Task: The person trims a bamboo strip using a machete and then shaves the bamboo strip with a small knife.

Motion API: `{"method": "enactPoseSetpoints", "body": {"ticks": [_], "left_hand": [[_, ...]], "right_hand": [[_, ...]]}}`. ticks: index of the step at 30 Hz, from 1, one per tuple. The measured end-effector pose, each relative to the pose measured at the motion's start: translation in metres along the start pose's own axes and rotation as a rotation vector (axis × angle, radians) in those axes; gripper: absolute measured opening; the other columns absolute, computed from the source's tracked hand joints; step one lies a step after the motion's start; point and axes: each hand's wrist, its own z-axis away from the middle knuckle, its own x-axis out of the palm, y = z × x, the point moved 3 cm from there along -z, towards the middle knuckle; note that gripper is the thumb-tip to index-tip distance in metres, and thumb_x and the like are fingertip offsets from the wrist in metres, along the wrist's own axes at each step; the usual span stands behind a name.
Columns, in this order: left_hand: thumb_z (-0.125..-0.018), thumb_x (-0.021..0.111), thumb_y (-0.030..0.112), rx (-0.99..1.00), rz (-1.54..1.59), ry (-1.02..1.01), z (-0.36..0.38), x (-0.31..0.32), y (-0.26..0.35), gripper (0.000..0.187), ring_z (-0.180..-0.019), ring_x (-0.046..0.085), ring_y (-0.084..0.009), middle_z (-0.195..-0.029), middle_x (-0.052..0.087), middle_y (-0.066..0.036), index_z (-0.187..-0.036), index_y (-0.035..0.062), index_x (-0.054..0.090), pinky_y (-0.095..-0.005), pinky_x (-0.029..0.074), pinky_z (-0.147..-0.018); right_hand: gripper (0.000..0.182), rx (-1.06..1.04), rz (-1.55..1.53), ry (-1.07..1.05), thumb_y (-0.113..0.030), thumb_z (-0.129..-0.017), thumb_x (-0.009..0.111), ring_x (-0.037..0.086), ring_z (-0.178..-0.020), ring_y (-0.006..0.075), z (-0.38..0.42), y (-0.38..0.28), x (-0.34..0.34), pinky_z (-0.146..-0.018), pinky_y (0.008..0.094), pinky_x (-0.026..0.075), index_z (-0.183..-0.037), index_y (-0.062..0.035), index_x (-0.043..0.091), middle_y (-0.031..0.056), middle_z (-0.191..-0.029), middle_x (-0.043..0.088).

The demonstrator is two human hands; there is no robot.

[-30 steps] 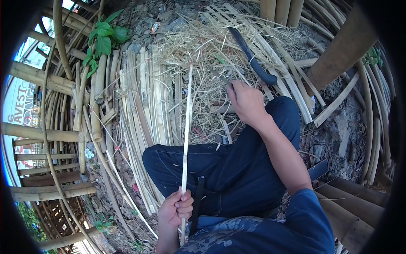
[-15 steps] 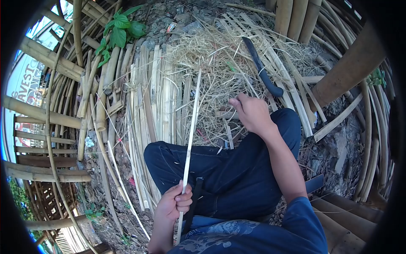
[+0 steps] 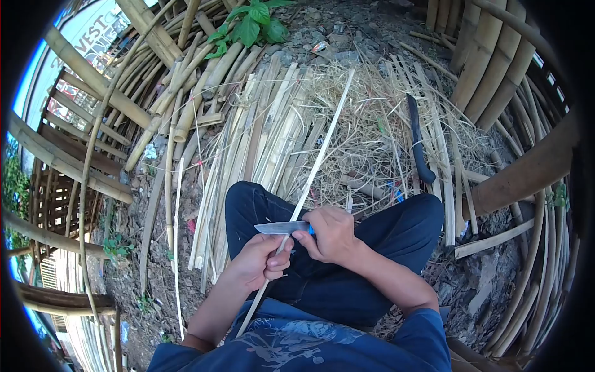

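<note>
With the left hand (image 3: 255, 259) closed round the strip (image 3: 320, 157), slanting from seven to one o'clock, and the right (image 3: 331, 235) gripping the nine-o'clock-pointing knife (image 3: 273, 228), a blade slip could cut the nearby left fingers (image 3: 278, 261).

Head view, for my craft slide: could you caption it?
Left hand grips a pale strip as the right hand holds a knife across it.

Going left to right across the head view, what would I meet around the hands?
Thin pale strip on the ground, left hand, right hand, black-handled machete, split bamboo piece lying at right.
</note>
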Motion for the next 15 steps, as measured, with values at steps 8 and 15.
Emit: {"method": "enactPoseSetpoints", "body": {"ticks": [8,15], "left_hand": [[-0.104,0.045,0.025,-0.012,-0.026,0.028,0.004,0.013,-0.006,0.026,-0.042,0.026,-0.0030,-0.054,0.036,0.005,-0.085,0.0088,0.054,-0.0220,0.015,-0.038],[-0.105,0.043,0.026,0.005,0.085,-0.189,0.010,0.029,-0.002,0.029,-0.043,0.026,-0.0030,-0.055,0.036,0.005,-0.085,0.0078,0.055,-0.0215,0.016,-0.038]], "right_hand": [[0.047,-0.108,0.136,0.022,-0.049,-0.089,0.064,0.056,-0.048,0.0265,0.006,-0.005,-0.010,-0.046,0.0357,0.045,-0.075,-0.0044,0.055,0.0090,-0.057,0.052],[0.045,-0.116,-0.148,0.217,-0.044,-0.088,0.070,0.051,-0.047,0.0176,0.003,-0.005,-0.017,-0.046,0.0300,0.041,-0.075,-0.0035,0.056,0.0034,-0.058,0.052]]}}
